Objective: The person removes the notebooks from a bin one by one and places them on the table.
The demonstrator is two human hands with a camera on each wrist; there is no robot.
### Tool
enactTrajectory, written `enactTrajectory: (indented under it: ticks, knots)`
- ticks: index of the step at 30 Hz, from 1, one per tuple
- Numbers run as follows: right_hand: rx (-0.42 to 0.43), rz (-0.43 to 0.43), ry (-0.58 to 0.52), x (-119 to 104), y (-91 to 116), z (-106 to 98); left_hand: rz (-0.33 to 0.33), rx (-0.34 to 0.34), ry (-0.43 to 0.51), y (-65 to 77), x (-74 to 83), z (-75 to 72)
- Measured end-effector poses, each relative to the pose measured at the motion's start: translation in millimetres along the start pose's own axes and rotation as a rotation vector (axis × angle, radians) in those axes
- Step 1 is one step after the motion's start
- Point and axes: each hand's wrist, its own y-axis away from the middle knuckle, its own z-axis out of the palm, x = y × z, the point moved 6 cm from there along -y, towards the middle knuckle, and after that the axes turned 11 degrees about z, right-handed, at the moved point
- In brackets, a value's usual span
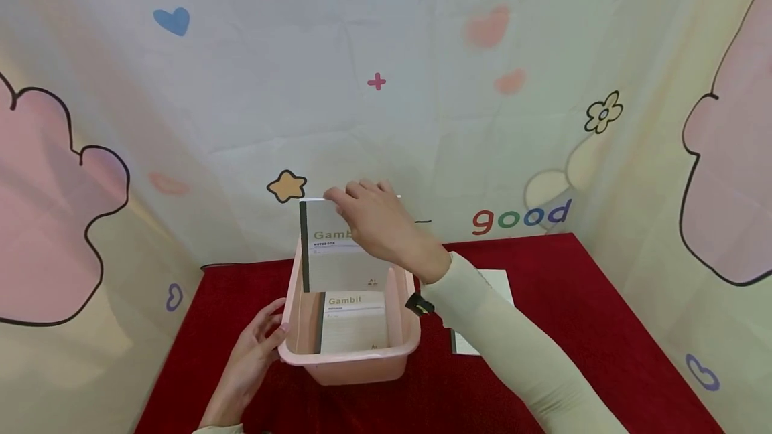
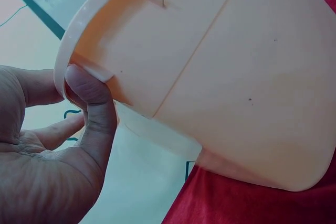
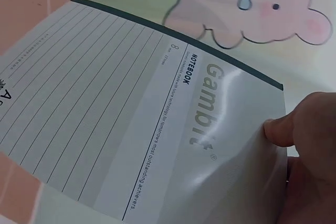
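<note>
A grey notebook (image 1: 338,266) with a dark spine strip and "Gambit" on its cover stands upright over the far part of a pink plastic basin (image 1: 356,372). My right hand (image 1: 376,220) pinches its top edge, thumb on the cover in the right wrist view. Inside the basin lies a second Gambit notebook (image 1: 354,327), its upper part hidden behind the raised one. My left hand (image 1: 253,350) grips the basin's left rim; in the left wrist view the thumb (image 2: 94,90) presses the outer side just under the lip.
Another notebook (image 1: 497,286) lies on the red cloth (image 1: 561,300) right of the basin, partly covered by the right sleeve (image 1: 512,333). A printed curtain (image 1: 374,132) hangs close behind the table and along both sides.
</note>
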Motion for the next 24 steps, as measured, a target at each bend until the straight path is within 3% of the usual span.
enactTrajectory:
  ticks: [9,24]
  knots:
    - [0.112,0.015,-0.059,30.2,15.1,-45.2,-0.01,0.006,0.006,-0.3,0.1,0.7]
    - [0.223,0.076,-0.083,73.5,47.9,-80.9,-0.004,-0.004,0.028,-0.3,-0.3,0.0]
